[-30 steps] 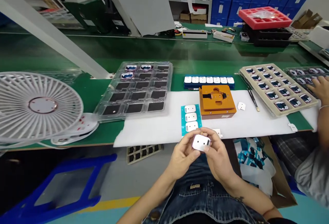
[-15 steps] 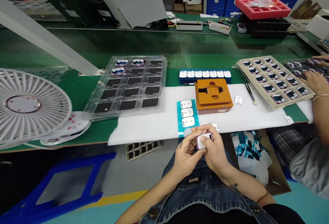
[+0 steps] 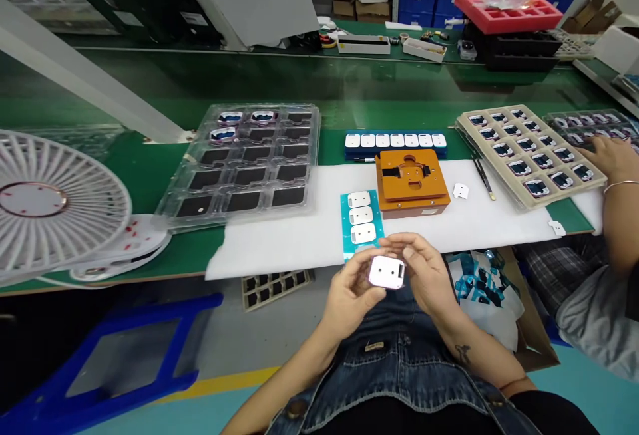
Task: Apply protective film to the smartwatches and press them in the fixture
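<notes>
Above my lap, my left hand (image 3: 349, 295) is closed on a small rounded white-faced part (image 3: 386, 272) that has small dark holes and a dark slot at its right end. Curved beside it, my right hand (image 3: 424, 272) has its thumb and fingers apart; whether a fingertip brushes the part I cannot tell. Just beyond the hands lies a light-blue sheet (image 3: 345, 222) with three white adhesive pieces. An orange-brown fixture block (image 3: 414, 185) sits behind it to the right. At the back, a blue strip holder (image 3: 394, 152) carries a row of white pieces.
To the left are a clear tray (image 3: 239, 202) and a white fan (image 3: 54, 205). Tweezers (image 3: 483, 179) lie near a beige tray (image 3: 564, 199) of parts at right. A co-worker's hand (image 3: 612, 159) works beyond it. A carton (image 3: 534, 328) with blue scraps stands below the bench.
My right thumb has come off the white face and the right hand has parted slightly from the part. The part stays in my left hand, its face now uncovered.
</notes>
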The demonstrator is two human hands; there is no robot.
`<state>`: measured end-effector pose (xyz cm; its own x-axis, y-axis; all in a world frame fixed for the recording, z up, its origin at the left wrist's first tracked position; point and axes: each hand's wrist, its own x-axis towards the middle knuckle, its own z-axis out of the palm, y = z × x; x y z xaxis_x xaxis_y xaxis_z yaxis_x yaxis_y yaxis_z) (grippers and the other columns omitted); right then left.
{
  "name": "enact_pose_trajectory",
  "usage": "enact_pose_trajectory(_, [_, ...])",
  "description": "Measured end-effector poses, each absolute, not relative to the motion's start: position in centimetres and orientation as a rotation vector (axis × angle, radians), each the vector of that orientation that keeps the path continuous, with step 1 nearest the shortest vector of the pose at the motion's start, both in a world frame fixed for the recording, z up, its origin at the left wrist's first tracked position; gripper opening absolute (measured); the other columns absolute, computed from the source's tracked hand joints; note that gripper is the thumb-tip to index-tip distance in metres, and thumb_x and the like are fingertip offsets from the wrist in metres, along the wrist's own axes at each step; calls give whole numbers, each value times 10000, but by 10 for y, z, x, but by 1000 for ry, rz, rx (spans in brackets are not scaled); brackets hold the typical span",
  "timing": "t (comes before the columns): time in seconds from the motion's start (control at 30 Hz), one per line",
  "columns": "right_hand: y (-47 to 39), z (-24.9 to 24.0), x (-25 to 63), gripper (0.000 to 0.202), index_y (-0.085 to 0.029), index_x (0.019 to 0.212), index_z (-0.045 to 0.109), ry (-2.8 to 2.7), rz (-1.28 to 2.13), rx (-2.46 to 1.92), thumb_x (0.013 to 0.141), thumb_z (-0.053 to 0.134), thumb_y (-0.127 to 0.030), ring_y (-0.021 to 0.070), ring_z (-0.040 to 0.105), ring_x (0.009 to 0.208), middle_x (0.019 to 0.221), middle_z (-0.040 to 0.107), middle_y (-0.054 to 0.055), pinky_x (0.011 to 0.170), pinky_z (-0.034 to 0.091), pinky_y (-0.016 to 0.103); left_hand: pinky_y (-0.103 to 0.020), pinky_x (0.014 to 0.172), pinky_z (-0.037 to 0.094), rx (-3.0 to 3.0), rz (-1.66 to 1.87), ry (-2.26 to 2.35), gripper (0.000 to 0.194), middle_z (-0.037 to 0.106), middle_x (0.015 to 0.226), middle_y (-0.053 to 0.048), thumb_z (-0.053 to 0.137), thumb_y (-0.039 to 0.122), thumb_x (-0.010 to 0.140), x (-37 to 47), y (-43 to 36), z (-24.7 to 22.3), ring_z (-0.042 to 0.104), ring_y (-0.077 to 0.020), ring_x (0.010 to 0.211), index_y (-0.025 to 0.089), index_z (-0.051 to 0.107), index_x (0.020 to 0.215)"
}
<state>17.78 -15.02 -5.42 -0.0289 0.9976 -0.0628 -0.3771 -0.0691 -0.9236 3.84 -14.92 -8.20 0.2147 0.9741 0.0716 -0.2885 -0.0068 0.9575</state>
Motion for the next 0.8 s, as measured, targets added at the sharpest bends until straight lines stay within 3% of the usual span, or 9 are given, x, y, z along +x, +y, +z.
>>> enact_pose_trajectory(0.1, [-146,-47,196,145,-228,973,657,-1329,1182,-1021,832,635,-249,155,631,875,935,665,29,787,519,288,-255,658,521,918,1125,751,568,676,926,-73,806,529,602,33,-142,-78,633,-182,780,193,678,1040])
enact_pose_trajectory(0.2, [-138,-34,208,72,-206,901,663,-1831,852,-919,881,594,-216,149,626,816,859,661,39,737,523,279,-221,621,496,796,1075,685,508,658,868,-52,839,471,584,33,-138,-75,592,-140,715,184,710,983])
enact_pose_trajectory(0.4, [-129,-14,216,215,-127,792,644,-2457,143,-738,932,499,-199,172,615,712,791,669,77,632,526,290,-214,566,498,608,937,575,444,615,721,-28,847,411,597,38,-138,-73,556,-113,603,138,720,923])
enact_pose_trajectory(0.53, [-138,-21,210,243,-130,750,623,-2434,-215,-669,923,454,-117,153,603,646,738,673,63,599,512,276,-184,532,492,518,898,538,423,633,710,-34,858,374,590,39,-137,-74,563,-102,581,122,726,903])
enact_pose_trajectory(0.7, [-139,-24,218,147,-162,767,582,-2122,-79,-752,874,501,-102,123,599,639,704,665,30,613,517,231,-179,512,492,535,818,459,403,664,700,-52,820,406,646,39,-138,-73,619,-123,557,123,726,917])
enact_pose_trajectory(0.8, [-118,-11,253,164,-185,806,584,-1932,-265,-953,819,516,-36,127,619,684,718,665,13,654,511,237,-181,528,501,524,817,475,435,678,779,-63,826,405,636,37,-138,-73,657,-150,632,133,717,958])
